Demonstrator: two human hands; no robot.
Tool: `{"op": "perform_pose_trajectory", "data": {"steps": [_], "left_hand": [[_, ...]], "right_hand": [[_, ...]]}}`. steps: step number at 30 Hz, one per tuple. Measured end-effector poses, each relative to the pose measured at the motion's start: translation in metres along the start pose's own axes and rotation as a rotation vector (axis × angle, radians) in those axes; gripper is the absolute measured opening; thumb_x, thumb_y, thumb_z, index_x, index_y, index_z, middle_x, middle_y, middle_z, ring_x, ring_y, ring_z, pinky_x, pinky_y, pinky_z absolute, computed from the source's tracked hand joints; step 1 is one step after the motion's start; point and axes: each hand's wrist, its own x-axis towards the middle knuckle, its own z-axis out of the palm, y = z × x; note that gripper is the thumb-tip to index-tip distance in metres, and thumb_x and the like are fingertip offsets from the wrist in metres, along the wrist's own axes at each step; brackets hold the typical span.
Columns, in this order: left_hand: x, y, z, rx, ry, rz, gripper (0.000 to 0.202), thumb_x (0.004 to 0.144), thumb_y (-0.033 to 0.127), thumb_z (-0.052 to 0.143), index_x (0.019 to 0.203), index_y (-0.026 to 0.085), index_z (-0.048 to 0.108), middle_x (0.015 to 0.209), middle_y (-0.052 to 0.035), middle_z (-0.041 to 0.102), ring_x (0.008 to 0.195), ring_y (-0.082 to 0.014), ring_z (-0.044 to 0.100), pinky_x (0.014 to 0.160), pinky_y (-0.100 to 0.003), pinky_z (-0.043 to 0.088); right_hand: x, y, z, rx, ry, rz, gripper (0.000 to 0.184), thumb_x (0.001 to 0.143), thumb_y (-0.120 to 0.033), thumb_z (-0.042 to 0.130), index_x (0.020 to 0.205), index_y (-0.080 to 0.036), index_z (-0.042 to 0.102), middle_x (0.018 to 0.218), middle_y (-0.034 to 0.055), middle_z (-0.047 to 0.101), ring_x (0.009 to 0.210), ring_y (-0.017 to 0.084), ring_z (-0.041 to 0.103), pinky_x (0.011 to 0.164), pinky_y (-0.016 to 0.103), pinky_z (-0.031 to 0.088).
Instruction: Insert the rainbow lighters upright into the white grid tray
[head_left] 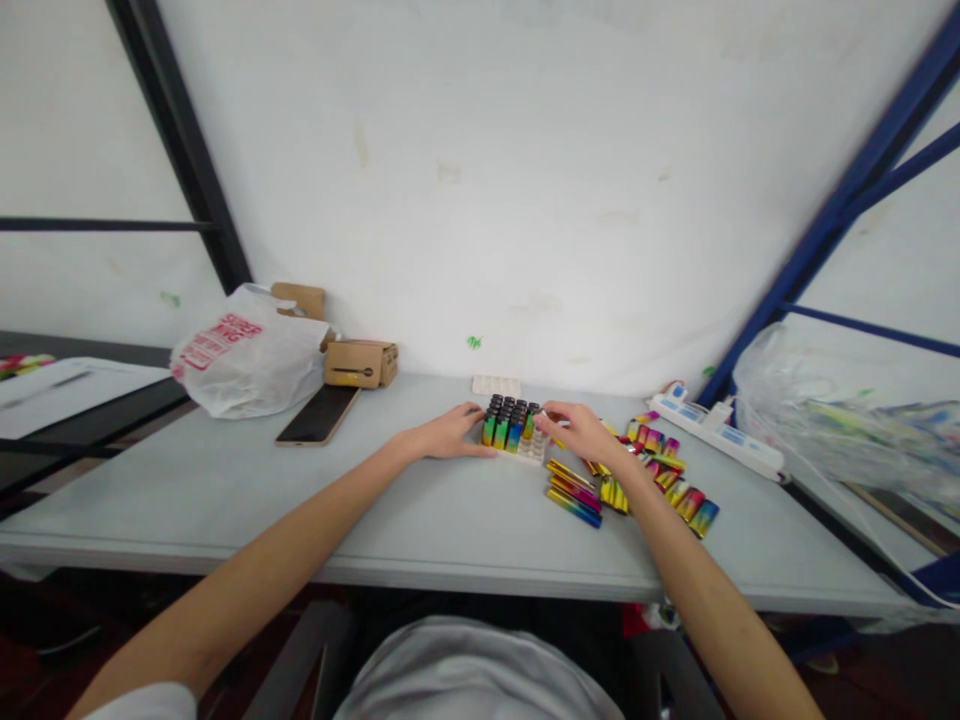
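Note:
A white slotted tray (531,452) sits on the table before me, with several upright lighters (501,432) in it, shiny green, blue and yellow with black tops. My left hand (454,432) grips the tray's left end, thumb along the front edge and fingers behind. At the tray's right side, my right hand (574,428) has its fingertips pinched at a yellowish lighter (529,428), partly hidden by them. Bare slots show at the tray's front right. Beside my right forearm lies a loose pile of multicoloured metallic lighters (679,497), and a few more (574,500) lie side by side.
A second white tray (496,385) lies near the wall. On the left are a phone (319,416), a small cardboard box (361,363) and a white plastic bag (251,350). A power strip (716,433) runs along the right, near a clear plastic bag (825,400).

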Motion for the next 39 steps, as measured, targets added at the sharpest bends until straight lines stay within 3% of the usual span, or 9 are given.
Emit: {"op": "perform_pose_trajectory", "data": {"steps": [3,7,11,17,26,32,35,39], "left_hand": [[0.000,0.000,0.000,-0.003,0.007,0.011,0.092,0.092,0.084,0.069,0.155,0.018,0.058,0.161,-0.0183,0.057,0.148,-0.0389,0.054,0.129,-0.045,0.041],[0.000,0.002,0.000,-0.003,-0.003,-0.007,0.094,0.092,0.083,0.069,0.155,0.015,0.057,0.162,-0.0203,0.055,0.151,-0.0398,0.052,0.130,-0.045,0.039],[0.000,0.003,0.000,0.004,0.001,-0.001,0.092,0.092,0.084,0.068,0.154,0.016,0.058,0.160,-0.0193,0.057,0.149,-0.0395,0.054,0.130,-0.045,0.040],[0.000,0.002,0.000,0.002,-0.001,0.005,0.093,0.091,0.087,0.067,0.153,0.017,0.058,0.160,-0.0192,0.057,0.149,-0.0387,0.054,0.129,-0.045,0.040],[-0.001,0.002,0.000,-0.014,0.016,0.002,0.091,0.091,0.084,0.070,0.154,0.019,0.058,0.161,-0.0180,0.057,0.149,-0.0394,0.054,0.129,-0.047,0.041],[-0.001,0.003,-0.001,-0.008,0.003,0.001,0.091,0.091,0.084,0.069,0.151,0.016,0.059,0.160,-0.0196,0.057,0.148,-0.0391,0.054,0.130,-0.046,0.040],[0.000,0.004,-0.001,-0.003,0.001,-0.012,0.092,0.091,0.085,0.068,0.151,0.015,0.060,0.160,-0.0203,0.057,0.149,-0.0398,0.054,0.130,-0.045,0.040],[0.001,0.002,-0.001,0.003,0.010,0.007,0.093,0.091,0.086,0.068,0.151,0.016,0.060,0.159,-0.0198,0.058,0.147,-0.0404,0.056,0.128,-0.046,0.043]], "right_hand": [[0.000,-0.001,-0.004,-0.051,-0.022,-0.042,0.056,0.106,-0.066,0.052,0.076,-0.021,0.066,0.077,0.0042,0.071,0.072,0.019,0.059,0.069,0.030,0.042],[0.000,-0.003,-0.005,-0.017,0.005,0.009,0.060,0.105,-0.071,0.053,0.072,-0.021,0.064,0.066,0.0013,0.067,0.063,0.018,0.057,0.064,0.029,0.040],[0.000,-0.004,-0.003,0.100,0.063,0.023,0.055,0.102,-0.068,0.060,0.075,-0.021,0.066,0.073,0.0052,0.078,0.069,0.021,0.069,0.068,0.030,0.046],[0.000,-0.003,0.003,0.204,-0.051,0.065,0.055,0.097,-0.071,0.066,0.073,-0.023,0.064,0.078,0.0092,0.082,0.082,0.029,0.081,0.068,0.031,0.054],[0.003,-0.001,0.006,-0.009,-0.017,0.038,0.051,0.104,-0.061,0.064,0.075,-0.020,0.072,0.074,0.0068,0.081,0.068,0.023,0.073,0.068,0.029,0.050],[0.004,0.004,0.013,-0.179,-0.073,0.083,0.051,0.105,-0.057,0.067,0.073,-0.020,0.078,0.063,0.0056,0.075,0.059,0.019,0.065,0.065,0.029,0.043],[0.003,0.008,0.011,-0.149,-0.114,0.082,0.045,0.104,-0.054,0.069,0.077,-0.020,0.080,0.068,0.0061,0.077,0.061,0.019,0.066,0.064,0.028,0.043],[0.002,0.018,-0.005,-0.085,-0.068,0.072,0.035,0.103,-0.048,0.071,0.086,-0.019,0.081,0.077,0.0059,0.081,0.069,0.019,0.071,0.069,0.028,0.048]]}}
